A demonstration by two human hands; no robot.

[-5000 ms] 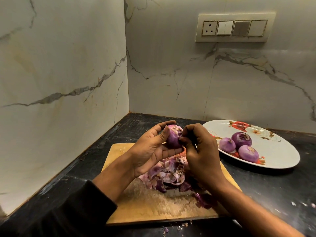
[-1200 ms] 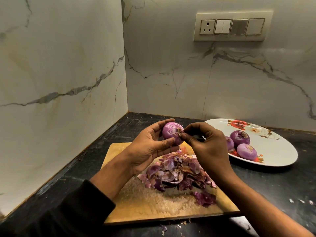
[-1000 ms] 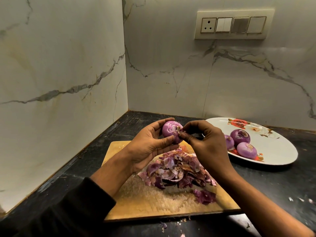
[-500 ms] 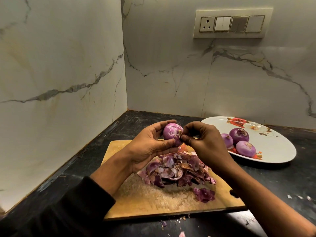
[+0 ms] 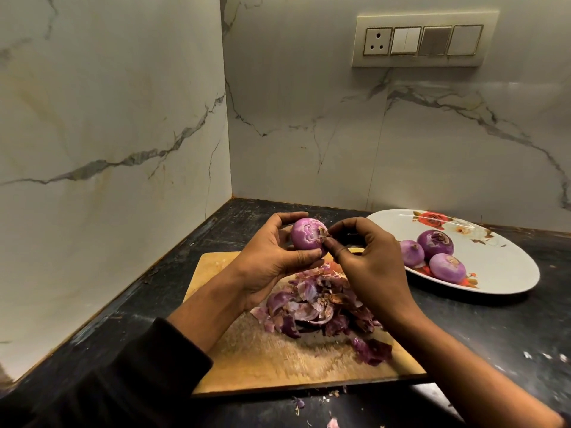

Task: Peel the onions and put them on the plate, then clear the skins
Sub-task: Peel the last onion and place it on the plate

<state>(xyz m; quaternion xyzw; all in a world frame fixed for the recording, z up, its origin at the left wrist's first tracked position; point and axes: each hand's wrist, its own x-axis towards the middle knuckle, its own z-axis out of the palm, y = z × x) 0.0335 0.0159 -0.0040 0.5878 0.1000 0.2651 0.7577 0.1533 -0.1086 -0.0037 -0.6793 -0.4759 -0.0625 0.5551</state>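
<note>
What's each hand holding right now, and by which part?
The left hand grips the red onion around its body, fingers over the top and thumb beneath. The right hand pinches a scrap of skin at the onion's end.

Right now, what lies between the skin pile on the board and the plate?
In the head view, the right hand crosses between the skin pile and the plate; beneath it, board edge and dark counter.

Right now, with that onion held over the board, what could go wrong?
The onion is held above the skin pile by the left hand while the right hand pinches at its end; a slip could drop it into the skins. Scraps already lie past the cutting board, so skins may scatter further.
</note>
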